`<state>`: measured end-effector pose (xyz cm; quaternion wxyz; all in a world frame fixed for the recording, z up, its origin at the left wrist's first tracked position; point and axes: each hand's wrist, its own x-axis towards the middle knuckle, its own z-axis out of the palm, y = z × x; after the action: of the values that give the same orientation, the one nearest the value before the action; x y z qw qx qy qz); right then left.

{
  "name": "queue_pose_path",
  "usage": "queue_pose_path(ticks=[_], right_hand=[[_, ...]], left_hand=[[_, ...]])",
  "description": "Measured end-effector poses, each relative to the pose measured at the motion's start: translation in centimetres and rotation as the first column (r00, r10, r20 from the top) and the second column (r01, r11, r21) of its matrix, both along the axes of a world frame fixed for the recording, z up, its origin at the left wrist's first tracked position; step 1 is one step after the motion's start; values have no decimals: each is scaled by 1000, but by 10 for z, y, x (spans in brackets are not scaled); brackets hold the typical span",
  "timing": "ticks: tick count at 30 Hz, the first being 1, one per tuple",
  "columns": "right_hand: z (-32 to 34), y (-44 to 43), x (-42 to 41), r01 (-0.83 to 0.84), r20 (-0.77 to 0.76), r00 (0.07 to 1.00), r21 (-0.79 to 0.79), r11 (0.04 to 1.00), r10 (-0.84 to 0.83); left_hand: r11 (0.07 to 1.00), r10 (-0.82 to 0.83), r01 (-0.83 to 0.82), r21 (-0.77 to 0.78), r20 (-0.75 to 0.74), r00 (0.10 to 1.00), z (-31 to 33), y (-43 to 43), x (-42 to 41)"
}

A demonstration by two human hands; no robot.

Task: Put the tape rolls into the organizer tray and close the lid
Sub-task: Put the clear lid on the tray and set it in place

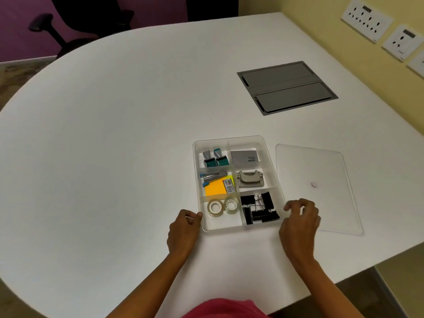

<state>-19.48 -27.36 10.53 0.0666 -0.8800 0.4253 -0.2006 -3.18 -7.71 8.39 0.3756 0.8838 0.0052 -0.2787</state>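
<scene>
A clear organizer tray [266, 143] stands on the white table, lid off. Two clear tape rolls, one [215, 208] beside the other [231, 205], lie in its near left compartment. The flat clear lid [325, 203] lies on the table just right of the tray. My left hand [183, 230] rests curled against the tray's near left corner, its fingers touching the rim. My right hand [299, 222] hovers at the tray's near right corner, fingers loosely bent and apart, holding nothing.
Other compartments hold stamps [214, 158], a stapler with sticky notes [218, 183], a grey card [244, 158], a hole punch [250, 179] and black binder clips [259, 211]. A grey cable hatch [286, 87] sits at the far right. The table edge runs near me.
</scene>
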Motion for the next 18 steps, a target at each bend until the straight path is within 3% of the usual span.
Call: queue_pose_path(ticks=[9,18], right_hand=[[-48,-29,-46,80,-75,994,58,995,-76],[-64,-29,-46,25,-169,986,63,998,-14]], left_hand=[[986,14,-20,-166,-36,999,-3,9,-10],[985,40,-45,-168,-36,999,-8,10,-6]])
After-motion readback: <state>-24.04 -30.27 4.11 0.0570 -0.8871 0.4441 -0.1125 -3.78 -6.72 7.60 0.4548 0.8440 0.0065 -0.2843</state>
